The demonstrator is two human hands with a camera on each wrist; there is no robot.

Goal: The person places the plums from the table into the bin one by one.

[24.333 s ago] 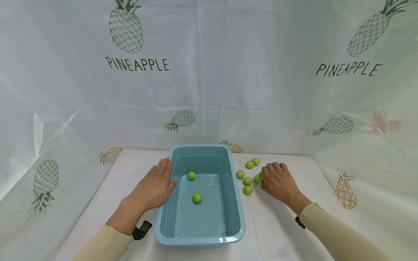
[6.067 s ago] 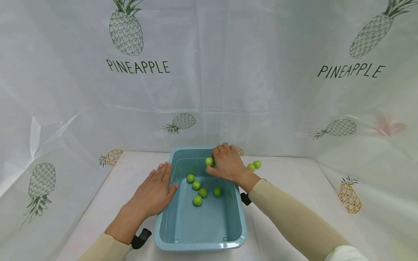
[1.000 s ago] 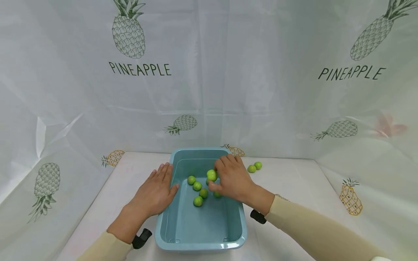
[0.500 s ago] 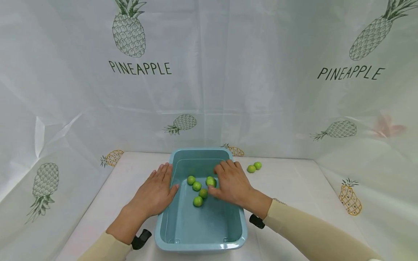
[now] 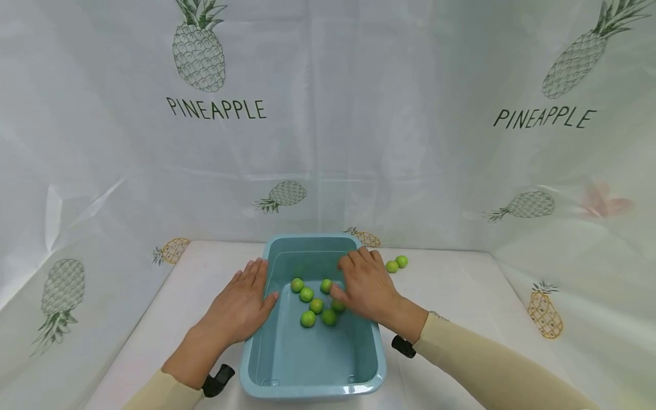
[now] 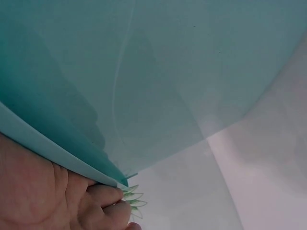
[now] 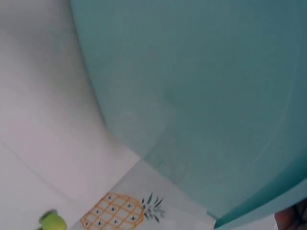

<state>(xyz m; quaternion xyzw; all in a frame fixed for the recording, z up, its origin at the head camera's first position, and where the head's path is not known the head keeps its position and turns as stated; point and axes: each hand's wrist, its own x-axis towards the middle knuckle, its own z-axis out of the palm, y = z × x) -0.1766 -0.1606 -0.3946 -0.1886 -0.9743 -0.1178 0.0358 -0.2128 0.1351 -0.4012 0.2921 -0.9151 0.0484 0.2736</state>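
Observation:
A blue plastic basin (image 5: 312, 391) stands on the white-covered table, with several green limes (image 5: 308, 319) on its floor. My left hand (image 5: 237, 310) lies flat along the basin's left rim, fingers straight and thumb over the edge; the left wrist view shows its palm against the outer wall. Over the right rim reaches my right hand (image 5: 370, 287), its fingers loosely bent and apart, above the limes, with nothing between fingers and thumb. One lime (image 5: 337, 305) lies partly hidden under that thumb. Just past the right hand, two limes (image 5: 392, 266) rest on the table outside the basin.
Behind the table hangs a white sheet (image 5: 338, 142) printed with pineapples, also draped along both sides. The table's white cover (image 5: 451, 290) stretches right of the basin. A black wrist strap (image 5: 218, 381) sits on the left forearm.
A lime pinched in my right hand a second ago has been let go and dropped among the others in the basin. Earlier, most limes lay on the table. My left hand stays put.

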